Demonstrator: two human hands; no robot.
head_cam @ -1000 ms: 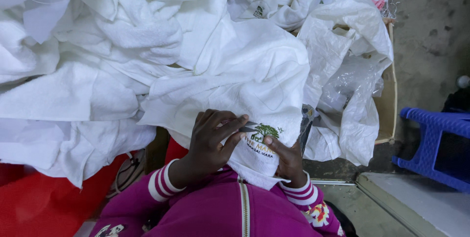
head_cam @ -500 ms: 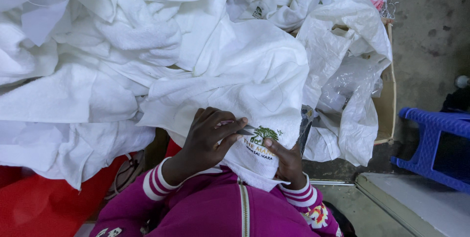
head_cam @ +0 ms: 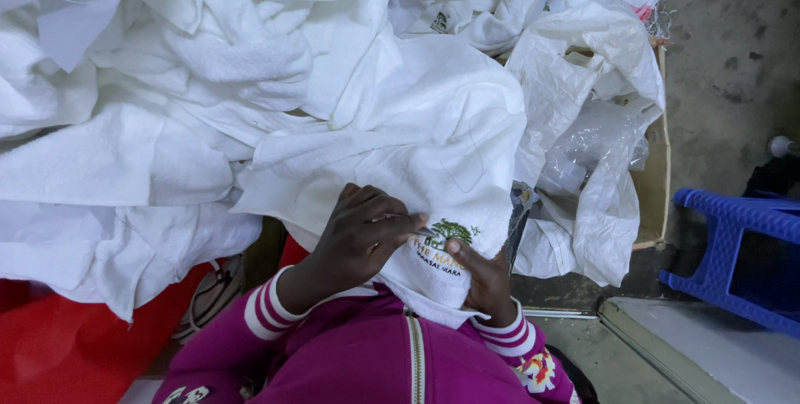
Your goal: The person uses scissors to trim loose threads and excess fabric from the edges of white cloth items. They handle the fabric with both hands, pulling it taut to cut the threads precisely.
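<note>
A white towel (head_cam: 433,145) with a small embroidered green tree patch (head_cam: 448,237) is draped over my lap. My left hand (head_cam: 360,241) rests on it, fingers pinched together just left of the patch. A thin grey tip (head_cam: 422,230) sticks out past the fingertips; what it is I cannot tell. My right hand (head_cam: 486,281) grips the towel from underneath, thumb pressed on the cloth just below the tree. Both wrists wear striped magenta cuffs.
A big heap of white towels (head_cam: 150,95) fills the left and top. Right of it, a cardboard box (head_cam: 658,162) holds clear plastic bags (head_cam: 583,129). A blue plastic stool (head_cam: 733,237) stands on the concrete floor at right. Red cloth (head_cam: 75,346) lies at lower left.
My left hand's fingers have shifted slightly at the embroidered patch. The right hand and the towel stay where they were.
</note>
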